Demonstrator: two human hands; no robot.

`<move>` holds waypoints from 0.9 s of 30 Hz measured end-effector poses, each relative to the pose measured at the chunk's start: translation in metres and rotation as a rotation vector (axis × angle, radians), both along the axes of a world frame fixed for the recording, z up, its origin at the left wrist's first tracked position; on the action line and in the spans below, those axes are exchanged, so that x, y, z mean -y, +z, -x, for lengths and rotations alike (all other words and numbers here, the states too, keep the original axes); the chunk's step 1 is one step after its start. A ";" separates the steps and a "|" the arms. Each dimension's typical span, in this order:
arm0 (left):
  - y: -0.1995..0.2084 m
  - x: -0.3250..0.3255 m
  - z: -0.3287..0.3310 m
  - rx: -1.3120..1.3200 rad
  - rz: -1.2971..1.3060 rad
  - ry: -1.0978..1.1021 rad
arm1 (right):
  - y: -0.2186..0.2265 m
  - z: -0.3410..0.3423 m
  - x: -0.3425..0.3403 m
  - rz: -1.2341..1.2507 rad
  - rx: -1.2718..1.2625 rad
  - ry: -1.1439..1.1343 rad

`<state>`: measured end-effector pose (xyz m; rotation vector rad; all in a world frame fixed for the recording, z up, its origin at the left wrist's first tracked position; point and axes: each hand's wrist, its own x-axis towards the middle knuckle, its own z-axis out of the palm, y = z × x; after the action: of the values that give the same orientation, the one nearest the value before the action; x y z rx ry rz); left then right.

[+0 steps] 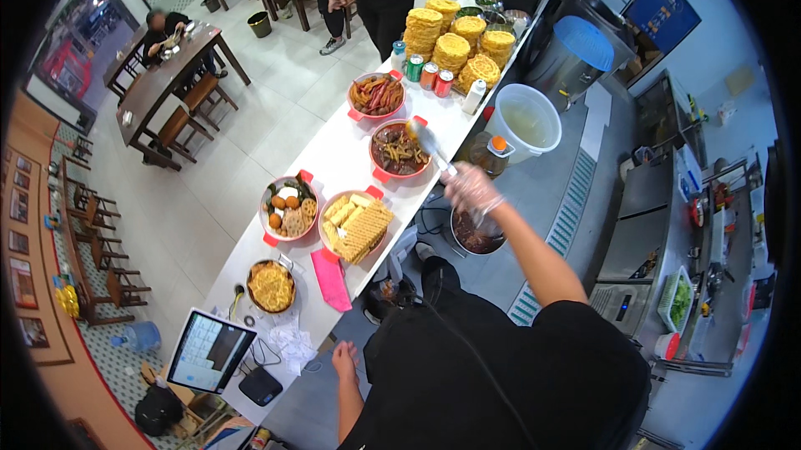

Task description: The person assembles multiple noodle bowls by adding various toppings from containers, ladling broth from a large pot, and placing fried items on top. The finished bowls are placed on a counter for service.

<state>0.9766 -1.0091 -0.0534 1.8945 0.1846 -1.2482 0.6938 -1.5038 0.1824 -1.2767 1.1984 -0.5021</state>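
Note:
My right hand, in a clear plastic glove, is closed around a silver serving tool with a broad head. Its exact kind is blurred. The tool's head reaches over the right rim of a red-handled bowl of dark braised food, with something yellowish at its tip. Low beside the counter edge hangs my bare left hand, fingers loosely apart and nothing visible in them. Closest to it on the counter are crumpled white papers and a pink cloth.
Other bowls hold reddish food, eggs and lotus slices, and tofu sheets. Stacked yellow noodle cakes and cans stand farther along. A tablet screen is near left; a white bucket and pot are right.

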 end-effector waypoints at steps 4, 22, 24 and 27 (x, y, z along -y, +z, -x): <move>-0.009 -0.057 0.033 -0.025 -0.157 0.035 | -0.016 0.075 0.172 0.431 -0.262 -0.122; 0.054 0.137 0.172 0.098 -0.526 0.063 | -0.148 0.121 0.511 0.943 -0.980 0.057; 0.059 0.104 0.203 0.122 -0.520 0.186 | -0.162 0.113 0.520 0.958 -0.880 0.087; 0.075 0.006 0.262 0.186 -0.567 0.323 | -0.150 0.112 0.515 0.802 -0.678 0.274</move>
<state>0.7146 -1.0152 0.0216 2.3247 0.7784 -0.8447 0.5813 -2.0193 0.0325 -2.3984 1.3818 -0.3577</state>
